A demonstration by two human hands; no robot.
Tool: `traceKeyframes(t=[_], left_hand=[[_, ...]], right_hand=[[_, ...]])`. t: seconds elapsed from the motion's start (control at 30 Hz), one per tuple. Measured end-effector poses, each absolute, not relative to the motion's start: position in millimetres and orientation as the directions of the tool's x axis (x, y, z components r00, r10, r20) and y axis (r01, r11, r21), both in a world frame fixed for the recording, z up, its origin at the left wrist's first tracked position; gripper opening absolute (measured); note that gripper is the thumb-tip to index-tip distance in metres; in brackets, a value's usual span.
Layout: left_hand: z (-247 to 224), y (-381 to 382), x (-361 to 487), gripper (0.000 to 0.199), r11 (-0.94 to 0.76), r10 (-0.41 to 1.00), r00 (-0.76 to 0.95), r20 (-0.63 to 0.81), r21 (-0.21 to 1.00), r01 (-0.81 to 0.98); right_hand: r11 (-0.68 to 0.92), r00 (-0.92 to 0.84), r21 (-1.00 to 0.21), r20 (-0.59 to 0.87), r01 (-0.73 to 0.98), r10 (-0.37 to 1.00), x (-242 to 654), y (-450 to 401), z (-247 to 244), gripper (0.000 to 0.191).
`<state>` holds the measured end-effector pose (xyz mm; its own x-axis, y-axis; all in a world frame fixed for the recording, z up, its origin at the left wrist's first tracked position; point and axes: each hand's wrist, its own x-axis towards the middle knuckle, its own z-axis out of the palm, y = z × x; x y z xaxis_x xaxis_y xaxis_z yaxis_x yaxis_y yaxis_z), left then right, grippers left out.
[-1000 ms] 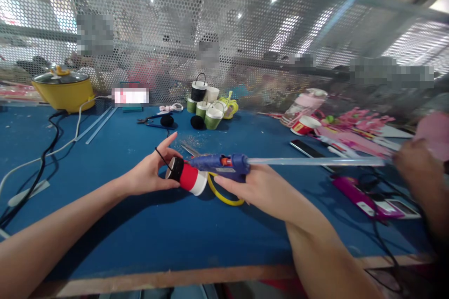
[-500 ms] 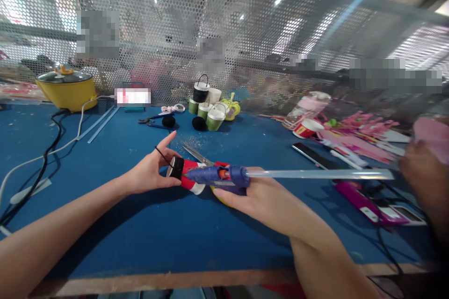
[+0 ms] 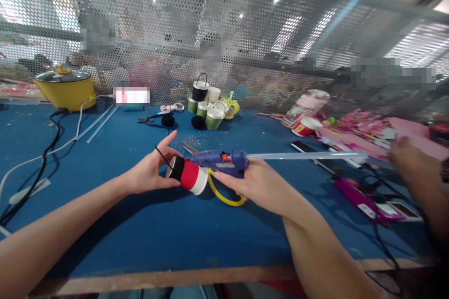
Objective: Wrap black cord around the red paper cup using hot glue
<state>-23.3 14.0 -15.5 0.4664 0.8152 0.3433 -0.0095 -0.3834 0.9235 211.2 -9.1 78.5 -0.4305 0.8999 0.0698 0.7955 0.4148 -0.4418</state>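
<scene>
Holding a small red, white and black cup (image 3: 189, 176) tipped on its side, the left hand (image 3: 152, 172) in the head view has its fingers closed about the black end, above the blue counter (image 3: 157, 238). The right hand (image 3: 261, 184) grasps a blue glue gun (image 3: 219, 161); its nozzle is at the cup, though contact cannot be told. A clear glue stick (image 3: 305, 155) juts out behind. Scissors (image 3: 189, 148) lie partly hidden beyond the gun.

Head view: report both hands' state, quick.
Left hand: holding the red, black and white cup, index finger raised.
Right hand: closed around the blue glue gun.
</scene>
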Motion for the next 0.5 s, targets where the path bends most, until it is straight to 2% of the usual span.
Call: traceKeyframes(t=[0.3, 0.5], left_hand=[[-14.8, 13.4, -22.8, 0.105, -0.387, 0.816, 0.461, 0.349, 0.922, -0.012], [-15.8, 13.4, -22.2, 0.105, -0.397, 0.809, 0.462, 0.363, 0.917, -0.025]], right_hand=[[0.413, -0.435, -0.481, 0.072, 0.773, 0.898, 211.2, -8.5, 78.5, 0.019], [0.41, -0.429, -0.459, 0.069, 0.788, 0.901, 210.1, -7.2, 77.3, 0.019]])
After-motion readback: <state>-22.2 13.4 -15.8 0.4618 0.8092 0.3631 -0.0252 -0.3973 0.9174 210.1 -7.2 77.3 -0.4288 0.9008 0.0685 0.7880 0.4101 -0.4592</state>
